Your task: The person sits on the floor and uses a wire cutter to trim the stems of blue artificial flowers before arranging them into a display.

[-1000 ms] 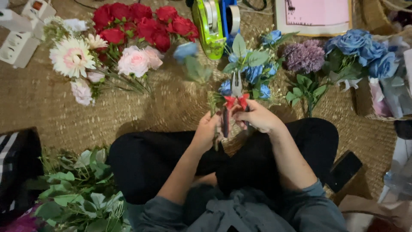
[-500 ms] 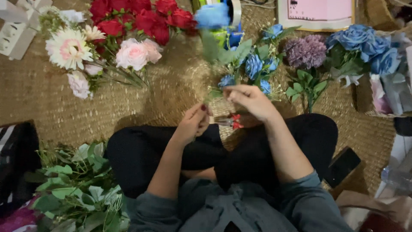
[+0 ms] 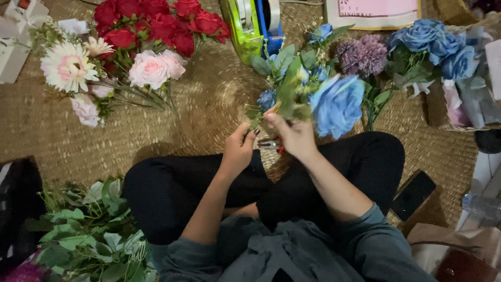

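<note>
Woven straw mat point(image 3: 172, 125) covers the floor; person sits cross-legged on it in black trousers, grey-blue sleeves pushed up. Near left: heap of green leafy stems point(image 3: 83, 235). Near right: dark phone point(image 3: 413, 194) just beside the knee, brown bag point(image 3: 459, 256) at the corner.

Mid: left hand point(image 3: 239, 149) curled w/ fingertips pinched on the lower stems of the blue flower bunch point(image 3: 308, 94); right hand point(image 3: 296, 137) closed around the same stems just above. Red-handled snips point(image 3: 271, 144) lie betw. the hands, by the lap; can't tell if either hand touches them.

Bunch is held tilted, up off the mat: one big blue rose to the right, smaller blue blooms and grey-green leaves to the left.

Far left: pink roses point(image 3: 154, 68), red roses point(image 3: 156, 23), pale daisy point(image 3: 68, 65). Far centre: green tape dispenser point(image 3: 245, 23). Far right: purple bloom point(image 3: 360, 55), more blue roses point(image 3: 433, 42), a basket point(image 3: 443, 104).
</note>
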